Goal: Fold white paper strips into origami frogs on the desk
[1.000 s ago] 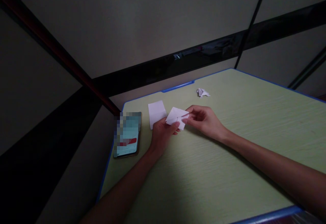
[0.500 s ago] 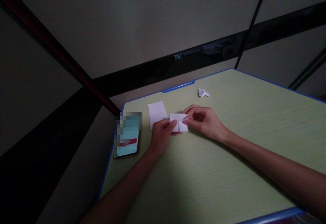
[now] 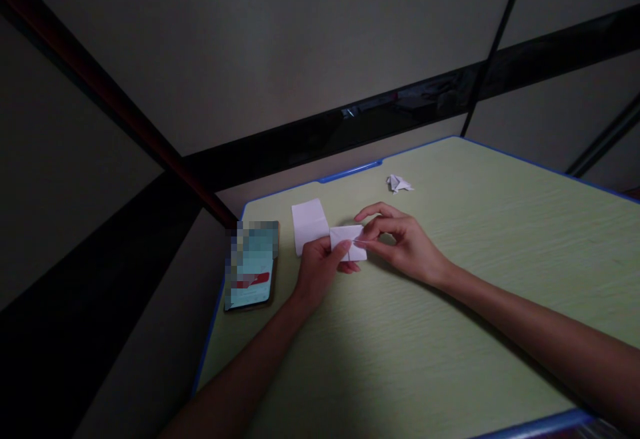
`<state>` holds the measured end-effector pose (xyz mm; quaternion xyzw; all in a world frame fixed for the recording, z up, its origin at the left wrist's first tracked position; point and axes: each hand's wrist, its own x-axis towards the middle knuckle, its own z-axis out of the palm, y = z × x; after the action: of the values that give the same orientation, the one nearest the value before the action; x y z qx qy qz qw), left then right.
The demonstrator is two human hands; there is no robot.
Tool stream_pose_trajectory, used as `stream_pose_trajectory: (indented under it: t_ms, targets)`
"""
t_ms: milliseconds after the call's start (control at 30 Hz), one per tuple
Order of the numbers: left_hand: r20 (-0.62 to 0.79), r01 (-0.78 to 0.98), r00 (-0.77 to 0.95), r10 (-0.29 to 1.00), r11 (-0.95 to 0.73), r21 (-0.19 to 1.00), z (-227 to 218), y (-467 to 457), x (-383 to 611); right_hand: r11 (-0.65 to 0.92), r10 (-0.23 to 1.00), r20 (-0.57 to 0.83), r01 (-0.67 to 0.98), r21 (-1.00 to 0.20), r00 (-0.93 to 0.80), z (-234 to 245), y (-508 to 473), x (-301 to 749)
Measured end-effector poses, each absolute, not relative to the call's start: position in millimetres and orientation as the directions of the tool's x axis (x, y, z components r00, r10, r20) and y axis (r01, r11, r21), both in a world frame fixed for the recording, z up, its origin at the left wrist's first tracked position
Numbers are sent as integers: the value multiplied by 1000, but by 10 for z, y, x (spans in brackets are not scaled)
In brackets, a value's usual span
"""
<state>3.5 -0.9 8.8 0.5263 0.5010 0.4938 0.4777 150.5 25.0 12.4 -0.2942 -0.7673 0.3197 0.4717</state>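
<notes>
A small folded piece of white paper (image 3: 340,233), roughly rectangular with crease lines meeting near its middle, is held just above the table between both hands. My left hand (image 3: 319,266) grips its left side, thumb on top and fingers underneath. At the right side, my right hand (image 3: 400,242) pinches a flap of the paper between thumb and index finger, its other fingers raised and curled. Part of the paper is hidden behind the thumbs. A flat white sheet (image 3: 309,219) lies on the table just beyond my left hand.
A phone (image 3: 254,272) with a lit, partly blurred screen lies at the left table edge. A folded paper figure (image 3: 399,183) sits towards the back. The pale green table (image 3: 450,352) has a blue rim, and dark-striped panels (image 3: 320,132) stand behind it.
My right thumb and index finger have pulled the flap towards the paper's middle. The folded paper has shifted slightly left and tilted a little.
</notes>
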Motion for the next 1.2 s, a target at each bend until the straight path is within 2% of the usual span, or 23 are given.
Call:
stream_pose_trajectory:
  t_ms: [233, 567, 933, 1200]
  targets:
    - [-56, -25, 21, 998, 56, 998, 25, 23, 22, 655, 723, 539, 183, -733, -432, 146, 239, 1517]
    - [-51, -118, 68, 996, 58, 991, -51, 62, -22, 687, 701, 561, 209, -696, -439, 124, 254, 1524]
    - [-73, -206, 45, 996, 81, 975, -24, 46, 5, 721, 627, 570, 120, -682, -531, 109, 296, 1568]
    - [-98, -255, 73, 993, 113, 960, 12, 53, 8, 738, 607, 573, 124, -663, -550, 119, 277, 1572]
